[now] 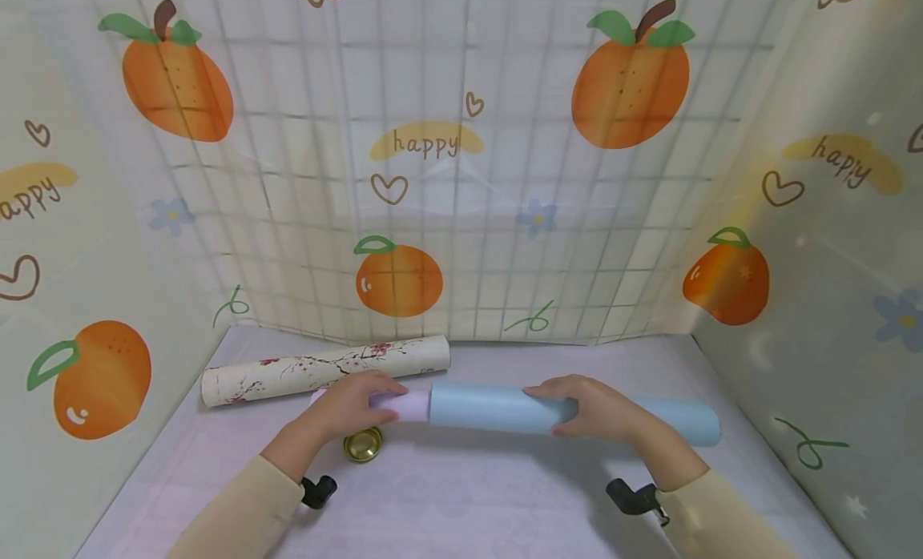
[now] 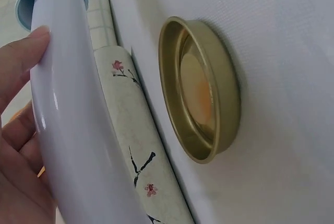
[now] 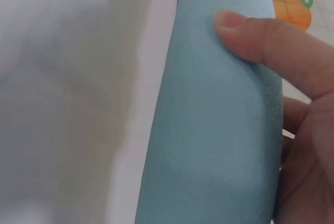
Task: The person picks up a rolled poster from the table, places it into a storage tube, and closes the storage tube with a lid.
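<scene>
My left hand (image 1: 353, 403) grips a glossy pale lilac roll (image 2: 73, 104), thumb along one side and fingers behind it. One end of this roll sits inside the open end of a light blue tube (image 1: 486, 407). Around the blue tube's middle, my right hand (image 1: 594, 407) has its thumb and fingers on opposite sides; the right wrist view shows the thumb pressed on the blue surface (image 3: 219, 130). Roll and tube lie nearly in line, left to right. Just below the left hand, a shallow round gold metal cap (image 1: 363, 445) rests on the table, hollow side up.
Behind the left hand lies a white tube with a plum-blossom print (image 1: 303, 373), slightly slanted. A pale cloth covers the table (image 1: 447, 503). Hanging sheets printed with oranges (image 1: 400, 280) close off the back and both sides.
</scene>
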### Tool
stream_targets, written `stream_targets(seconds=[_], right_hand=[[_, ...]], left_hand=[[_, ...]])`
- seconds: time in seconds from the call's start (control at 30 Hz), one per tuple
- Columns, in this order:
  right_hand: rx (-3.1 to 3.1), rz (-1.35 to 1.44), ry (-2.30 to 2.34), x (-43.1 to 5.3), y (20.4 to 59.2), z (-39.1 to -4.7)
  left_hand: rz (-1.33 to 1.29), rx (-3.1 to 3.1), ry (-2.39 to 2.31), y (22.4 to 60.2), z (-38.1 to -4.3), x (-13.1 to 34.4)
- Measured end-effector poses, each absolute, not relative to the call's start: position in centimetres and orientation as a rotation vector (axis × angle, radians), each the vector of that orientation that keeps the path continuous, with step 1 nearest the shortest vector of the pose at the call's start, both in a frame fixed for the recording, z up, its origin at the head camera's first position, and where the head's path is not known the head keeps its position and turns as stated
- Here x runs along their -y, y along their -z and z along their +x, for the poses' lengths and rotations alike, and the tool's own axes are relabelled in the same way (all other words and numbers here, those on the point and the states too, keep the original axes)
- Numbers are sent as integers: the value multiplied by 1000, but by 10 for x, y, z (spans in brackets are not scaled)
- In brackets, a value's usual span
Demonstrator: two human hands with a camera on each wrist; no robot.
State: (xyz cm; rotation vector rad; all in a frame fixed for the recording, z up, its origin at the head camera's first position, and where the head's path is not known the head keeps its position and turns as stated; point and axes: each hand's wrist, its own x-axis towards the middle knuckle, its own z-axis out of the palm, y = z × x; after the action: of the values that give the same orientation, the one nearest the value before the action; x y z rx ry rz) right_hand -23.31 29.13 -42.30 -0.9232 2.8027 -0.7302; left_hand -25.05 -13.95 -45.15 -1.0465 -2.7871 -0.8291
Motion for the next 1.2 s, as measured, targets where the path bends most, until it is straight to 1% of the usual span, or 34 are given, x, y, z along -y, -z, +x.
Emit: stream_targets(seconds=[0.27,0.53,0.9,1.2], right_hand=[[-2803,-906,744,-290,422,-232],[-2821,-881,757,-294,421,-229],[-2826,-866,746,-301,420,-224],[-2835,-843,755,-306,420,-221]], left_hand=[[-1012,2768,794,451,-247,148],[-908,2701,826,452,-244,177],[-741,2667,1041,450,-240,212],[-632,2687,1186,460,-236,220]])
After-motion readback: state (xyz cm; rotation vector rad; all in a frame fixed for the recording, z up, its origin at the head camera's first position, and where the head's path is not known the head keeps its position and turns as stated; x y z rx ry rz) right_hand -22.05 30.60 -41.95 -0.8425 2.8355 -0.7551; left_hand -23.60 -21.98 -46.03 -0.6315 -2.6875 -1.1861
